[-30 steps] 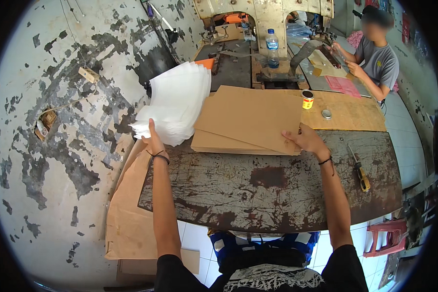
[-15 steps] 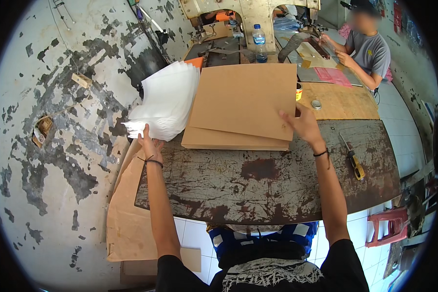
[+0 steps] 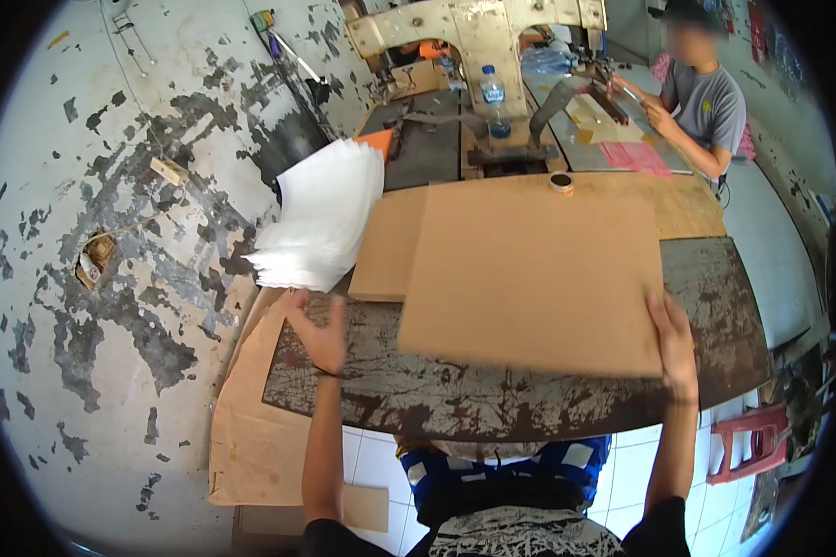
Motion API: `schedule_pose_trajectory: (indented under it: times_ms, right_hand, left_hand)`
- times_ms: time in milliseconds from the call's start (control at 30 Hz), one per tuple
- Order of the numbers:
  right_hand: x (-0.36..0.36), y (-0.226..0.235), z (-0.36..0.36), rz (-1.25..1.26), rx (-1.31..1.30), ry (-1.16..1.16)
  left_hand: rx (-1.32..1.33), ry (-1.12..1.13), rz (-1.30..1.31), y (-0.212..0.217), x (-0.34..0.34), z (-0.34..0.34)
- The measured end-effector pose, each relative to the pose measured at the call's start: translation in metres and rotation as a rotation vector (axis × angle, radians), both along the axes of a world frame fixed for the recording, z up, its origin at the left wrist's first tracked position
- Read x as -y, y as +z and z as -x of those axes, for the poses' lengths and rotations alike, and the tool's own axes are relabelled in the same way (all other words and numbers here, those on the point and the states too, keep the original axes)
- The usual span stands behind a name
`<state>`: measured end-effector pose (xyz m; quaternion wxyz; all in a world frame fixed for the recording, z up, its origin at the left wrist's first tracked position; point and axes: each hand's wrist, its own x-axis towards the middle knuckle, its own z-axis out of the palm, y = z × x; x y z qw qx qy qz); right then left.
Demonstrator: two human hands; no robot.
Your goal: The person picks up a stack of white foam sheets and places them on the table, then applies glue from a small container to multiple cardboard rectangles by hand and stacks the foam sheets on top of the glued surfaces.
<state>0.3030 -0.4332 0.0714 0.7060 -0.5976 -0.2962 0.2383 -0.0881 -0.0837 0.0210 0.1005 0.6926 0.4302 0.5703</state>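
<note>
My right hand [image 3: 673,339] grips the near right corner of a large brown cardboard sheet [image 3: 529,274]. The sheet is raised off a stack of like sheets [image 3: 385,246] and hangs over the worn dark table [image 3: 529,408]. My left hand [image 3: 320,334] hovers over the table's left end with fingers spread, holding nothing. It is just below a fanned stack of white sheets [image 3: 325,218] that leans against the wall at the table's left.
Behind stand a beige industrial machine [image 3: 474,37], a water bottle [image 3: 492,93] and a tape roll [image 3: 560,183]. Another person [image 3: 706,93] works at the back right. Brown cardboard [image 3: 251,436] leans at the table's left side; a red stool [image 3: 752,436] stands right.
The top cardboard sheet has been lifted and drawn toward me by my right hand. My left hand came off the white stack and moved nearer, now open.
</note>
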Motion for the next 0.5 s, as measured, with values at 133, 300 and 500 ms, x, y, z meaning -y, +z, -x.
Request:
schedule_pose_trajectory:
  times_ms: [133,300,500]
  right_hand:
    - [0.098,-0.038,-0.004,0.055,-0.155,0.118]
    - [0.125,-0.063,0.013,0.107,-0.309,0.211]
    - [0.120,-0.053,0.010,0.182,-0.198,0.218]
  left_hand:
    - [-0.509,-0.250,-0.175,0.014,0.022,-0.041]
    - [-0.932,-0.352,-0.377,0.003,0.012,-0.102]
    - [-0.883,-0.379,-0.476,-0.010,-0.009,-0.127]
